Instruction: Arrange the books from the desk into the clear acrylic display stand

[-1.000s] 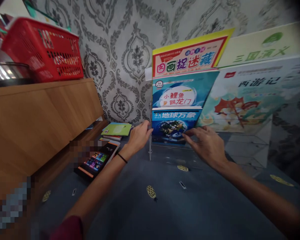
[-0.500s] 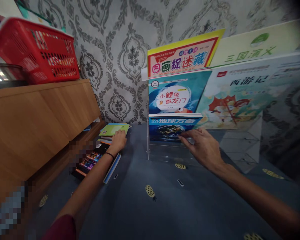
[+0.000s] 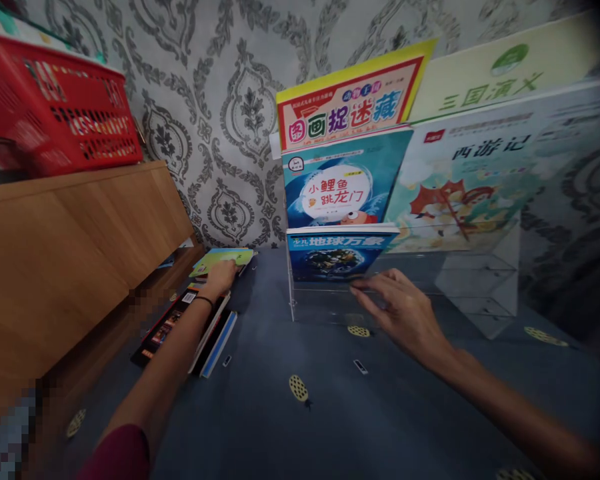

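My left hand reaches to the book stack at the left, fingers curled over the near edge of a green book; the fingertips are hidden. Under my wrist lies a black book, with another blue-edged book beside it. On the right, thumb and forefinger of my right hand are pinched together at the lower right edge of a dark-blue book with the Earth on its cover. That book leans in the clear display rack. Whether the pinch holds the book or the rack's lip, I cannot tell.
Behind it in the rack stand a teal fish book, a yellow-bordered book, a pale blue book and a pale green one. A red basket sits on a wooden cabinet. Dark blue cloth covers the surface.
My left hand has drawn back a little toward me, its fingers more curled. My right fingertips have slid down from the Earth cover to its lower edge. The view has shifted slightly.
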`<state>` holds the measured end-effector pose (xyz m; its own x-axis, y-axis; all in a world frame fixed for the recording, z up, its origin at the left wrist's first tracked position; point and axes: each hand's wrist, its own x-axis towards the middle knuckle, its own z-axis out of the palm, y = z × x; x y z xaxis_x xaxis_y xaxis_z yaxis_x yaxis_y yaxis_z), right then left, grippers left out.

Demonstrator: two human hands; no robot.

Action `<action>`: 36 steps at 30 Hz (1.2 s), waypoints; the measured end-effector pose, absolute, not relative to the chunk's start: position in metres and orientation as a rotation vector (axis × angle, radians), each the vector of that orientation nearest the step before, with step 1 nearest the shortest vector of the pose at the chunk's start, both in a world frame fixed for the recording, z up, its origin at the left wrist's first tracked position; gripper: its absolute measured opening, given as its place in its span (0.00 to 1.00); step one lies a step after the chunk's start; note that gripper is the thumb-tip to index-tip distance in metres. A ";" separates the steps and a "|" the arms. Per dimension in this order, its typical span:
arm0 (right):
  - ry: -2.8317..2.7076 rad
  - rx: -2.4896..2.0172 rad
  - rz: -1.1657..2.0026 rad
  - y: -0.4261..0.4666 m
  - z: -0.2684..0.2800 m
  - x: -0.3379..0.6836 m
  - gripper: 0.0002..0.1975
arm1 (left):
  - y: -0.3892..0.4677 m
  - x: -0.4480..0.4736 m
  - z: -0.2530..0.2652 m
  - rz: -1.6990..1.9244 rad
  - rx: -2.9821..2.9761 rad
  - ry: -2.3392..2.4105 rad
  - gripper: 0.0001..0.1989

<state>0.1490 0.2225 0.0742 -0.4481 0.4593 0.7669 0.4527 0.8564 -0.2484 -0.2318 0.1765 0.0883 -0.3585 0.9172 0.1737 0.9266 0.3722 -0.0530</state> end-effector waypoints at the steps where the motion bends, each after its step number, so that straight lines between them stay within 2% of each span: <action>1: -2.118 -0.636 0.043 0.219 0.073 0.149 0.14 | 0.174 -0.236 0.097 -0.105 -1.695 -2.433 0.17; 10: -2.271 -0.548 0.544 0.180 0.051 0.126 0.13 | 0.119 -0.235 0.176 -0.476 -2.018 -2.110 0.17; 12: -2.260 -0.564 0.676 0.169 0.046 0.118 0.16 | 0.097 -0.213 0.184 -0.532 -2.101 -2.047 0.15; 16: -2.098 -0.580 0.919 0.147 0.042 0.102 0.29 | 0.053 -0.156 0.191 -0.734 -2.202 -2.012 0.16; 19: -1.950 -0.551 1.248 0.135 0.046 0.095 0.27 | 0.035 -0.121 0.180 -1.176 -2.189 -2.068 0.19; 23: -1.727 -0.524 1.724 0.123 0.052 0.096 0.26 | 0.037 -0.103 0.132 -2.122 -2.034 -2.241 0.24; 25: -1.672 -0.587 1.828 0.119 0.048 0.101 0.27 | 0.040 -0.103 0.099 -2.486 -1.836 -2.395 0.28; 26: -1.680 -0.628 1.828 0.118 0.045 0.104 0.26 | 0.040 -0.105 0.082 -2.556 -1.746 -2.509 0.29; 28: -1.819 -0.737 1.699 0.115 0.035 0.111 0.23 | 0.035 -0.109 0.055 -2.428 -1.658 -2.781 0.26; 30: -2.065 -0.899 1.418 0.113 0.028 0.118 0.19 | 0.027 -0.115 0.036 -2.001 -1.703 -2.950 0.19; 33: -2.391 -1.127 0.918 0.109 0.024 0.128 0.17 | 0.013 -0.123 0.024 -1.319 -1.806 -2.780 0.12; 36: -2.515 -1.077 0.526 0.103 0.024 0.128 0.16 | 0.000 -0.122 0.021 -1.016 -1.882 -2.503 0.09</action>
<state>0.1280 0.1031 0.0239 -0.6478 0.7419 0.1727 0.6105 0.6413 -0.4648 -0.1218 0.0005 0.0212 -0.3388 0.9107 0.2364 0.8178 0.1607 0.5527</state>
